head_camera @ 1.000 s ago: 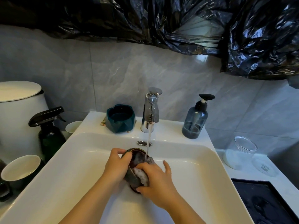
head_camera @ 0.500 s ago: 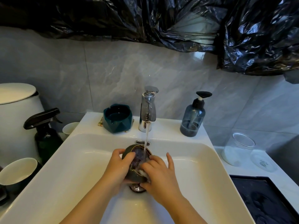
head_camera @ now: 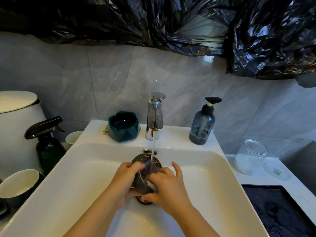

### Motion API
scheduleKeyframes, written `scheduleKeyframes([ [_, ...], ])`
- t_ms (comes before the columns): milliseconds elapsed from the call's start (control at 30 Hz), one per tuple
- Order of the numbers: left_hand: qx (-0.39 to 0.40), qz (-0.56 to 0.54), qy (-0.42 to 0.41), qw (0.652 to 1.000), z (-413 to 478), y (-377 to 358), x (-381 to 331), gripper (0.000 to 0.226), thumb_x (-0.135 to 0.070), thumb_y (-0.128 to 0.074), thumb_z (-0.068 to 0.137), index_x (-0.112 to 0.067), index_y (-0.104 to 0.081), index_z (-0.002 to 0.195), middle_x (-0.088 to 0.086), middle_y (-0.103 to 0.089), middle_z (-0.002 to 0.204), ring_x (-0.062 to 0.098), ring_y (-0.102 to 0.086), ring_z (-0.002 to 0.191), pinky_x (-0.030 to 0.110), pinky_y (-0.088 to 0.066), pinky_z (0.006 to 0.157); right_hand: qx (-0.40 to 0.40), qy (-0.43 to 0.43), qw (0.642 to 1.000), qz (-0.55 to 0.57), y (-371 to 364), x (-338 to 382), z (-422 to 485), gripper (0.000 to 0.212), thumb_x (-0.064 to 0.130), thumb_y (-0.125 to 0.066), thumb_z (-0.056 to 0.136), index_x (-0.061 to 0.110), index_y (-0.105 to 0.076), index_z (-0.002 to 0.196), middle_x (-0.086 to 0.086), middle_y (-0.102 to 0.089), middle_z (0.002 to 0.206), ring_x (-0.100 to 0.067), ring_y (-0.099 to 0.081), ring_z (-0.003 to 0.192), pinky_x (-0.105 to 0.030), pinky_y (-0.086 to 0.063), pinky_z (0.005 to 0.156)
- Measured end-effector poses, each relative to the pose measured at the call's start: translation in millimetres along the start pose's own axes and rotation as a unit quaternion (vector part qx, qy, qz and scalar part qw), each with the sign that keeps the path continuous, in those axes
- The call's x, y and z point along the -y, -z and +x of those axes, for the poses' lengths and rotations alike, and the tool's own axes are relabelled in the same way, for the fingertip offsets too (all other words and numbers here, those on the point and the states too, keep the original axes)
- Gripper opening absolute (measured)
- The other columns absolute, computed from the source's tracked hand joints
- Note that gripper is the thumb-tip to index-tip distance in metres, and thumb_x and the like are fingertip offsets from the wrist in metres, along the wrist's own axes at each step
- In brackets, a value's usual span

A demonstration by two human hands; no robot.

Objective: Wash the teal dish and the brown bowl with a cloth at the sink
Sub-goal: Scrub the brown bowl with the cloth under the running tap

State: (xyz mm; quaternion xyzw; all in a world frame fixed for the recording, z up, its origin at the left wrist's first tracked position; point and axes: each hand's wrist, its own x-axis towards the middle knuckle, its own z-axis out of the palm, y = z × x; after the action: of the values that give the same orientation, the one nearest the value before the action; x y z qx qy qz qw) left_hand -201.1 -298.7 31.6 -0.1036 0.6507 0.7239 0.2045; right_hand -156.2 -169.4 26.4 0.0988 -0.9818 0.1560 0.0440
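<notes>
The left hand (head_camera: 126,182) is curled round the brown bowl (head_camera: 142,184), the right hand (head_camera: 168,187) round the cloth (head_camera: 152,184) at its rim. The bowl was brought further under the water (head_camera: 153,144) for rinsing; the teal dish (head_camera: 123,132) is left beyond them.

A chrome faucet (head_camera: 155,117) runs a thin stream of water. Right of the faucet stands a smoky pump bottle (head_camera: 202,127), and farther right a glass jar (head_camera: 250,156) of white powder. Left of the faucet stand a dark green spray bottle (head_camera: 48,144), a small white cup (head_camera: 74,136) and a white bin (head_camera: 17,120). Black plastic sheeting (head_camera: 171,23) hangs above the faucet.
</notes>
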Motion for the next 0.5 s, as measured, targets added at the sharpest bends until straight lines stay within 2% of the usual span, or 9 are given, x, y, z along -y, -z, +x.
scheduleKeyframes([
  [67,-0.007,-0.024,-0.013,1.0,-3,-5,3,0.024,-0.017,-0.059,0.086,-0.007,-0.051,0.107,0.018,-0.064,0.093,0.028,-0.064,0.077,0.034,-0.053,0.054,-0.035,-0.013,0.997,0.073,-4,7,1,0.024,0.045,-0.065,0.075,0.027,-0.052,0.08,0.016,-0.054,0.08,-0.002,-0.047,0.096,-0.033,-0.009,0.115],
  [133,-0.016,-0.055,-0.017,0.998,-4,-9,5,0.023,-0.018,-0.059,0.087,-0.007,-0.052,0.106,0.018,-0.065,0.091,0.028,-0.065,0.076,0.033,-0.052,0.054,-0.073,-0.038,0.98,0.181,-7,12,1,0.021,0.037,-0.069,0.074,0.028,-0.057,0.09,0.024,-0.047,0.078,0.011,-0.042,0.087,-0.024,-0.016,0.11],
  [200,-0.032,-0.068,-0.019,0.997,-3,-10,5,0.02,-0.021,-0.056,0.09,-0.009,-0.053,0.105,0.017,-0.066,0.094,0.028,-0.067,0.079,0.035,-0.054,0.057,-0.074,-0.025,0.973,0.218,-6,14,0,0.033,0.03,-0.066,0.078,0.032,-0.058,0.11,0.029,-0.05,0.095,0.02,-0.037,0.097,-0.019,-0.006,0.111],
  [233,-0.041,-0.06,-0.023,0.997,-1,-8,4,0.019,-0.022,-0.054,0.091,-0.009,-0.053,0.105,0.017,-0.066,0.096,0.028,-0.067,0.081,0.035,-0.055,0.057,-0.061,-0.013,0.976,0.208,-4,13,0,0.038,0.03,-0.064,0.08,0.034,-0.055,0.117,0.027,-0.052,0.106,0.018,-0.036,0.108,-0.021,0.001,0.112],
  [300,-0.051,-0.023,-0.035,0.998,2,-5,3,0.021,-0.024,-0.052,0.092,-0.009,-0.052,0.106,0.017,-0.065,0.098,0.029,-0.067,0.083,0.035,-0.055,0.054,-0.02,-0.008,0.988,0.155,2,7,-1,0.043,0.028,-0.059,0.084,0.038,-0.05,0.125,0.021,-0.049,0.129,0.004,-0.025,0.132,-0.03,0.01,0.113],
  [367,-0.064,0.019,-0.047,0.997,6,-2,4,0.023,-0.025,-0.053,0.092,-0.01,-0.049,0.108,0.017,-0.062,0.1,0.03,-0.065,0.085,0.037,-0.056,0.054,0.031,-0.02,0.992,0.123,7,-1,-2,0.043,0.02,-0.051,0.089,0.039,-0.049,0.128,0.015,-0.042,0.142,-0.006,-0.013,0.141,-0.034,0.008,0.114],
  [400,-0.068,0.03,-0.048,0.996,7,-1,4,0.023,-0.026,-0.054,0.092,-0.011,-0.048,0.108,0.017,-0.061,0.101,0.03,-0.064,0.086,0.037,-0.056,0.055,0.04,-0.03,0.991,0.124,10,-4,-2,0.044,0.015,-0.048,0.089,0.038,-0.051,0.127,0.011,-0.041,0.143,-0.011,-0.017,0.141,-0.03,-0.001,0.114],
  [433,-0.069,0.033,-0.043,0.996,8,-1,4,0.023,-0.027,-0.055,0.091,-0.011,-0.047,0.107,0.017,-0.061,0.102,0.031,-0.064,0.087,0.039,-0.057,0.055,0.029,-0.044,0.989,0.14,10,-7,-3,0.045,0.011,-0.047,0.089,0.036,-0.054,0.126,0.007,-0.045,0.139,-0.015,-0.028,0.135,-0.022,-0.014,0.11],
  [500,-0.067,0.026,-0.026,0.997,9,0,4,0.022,-0.027,-0.055,0.091,-0.011,-0.047,0.104,0.018,-0.059,0.105,0.033,-0.063,0.091,0.044,-0.058,0.059,-0.035,-0.092,0.976,0.195,13,-12,-3,0.04,0.006,-0.047,0.089,0.029,-0.059,0.12,0.003,-0.06,0.121,-0.012,-0.052,0.111,-0.011,-0.038,0.09],
])
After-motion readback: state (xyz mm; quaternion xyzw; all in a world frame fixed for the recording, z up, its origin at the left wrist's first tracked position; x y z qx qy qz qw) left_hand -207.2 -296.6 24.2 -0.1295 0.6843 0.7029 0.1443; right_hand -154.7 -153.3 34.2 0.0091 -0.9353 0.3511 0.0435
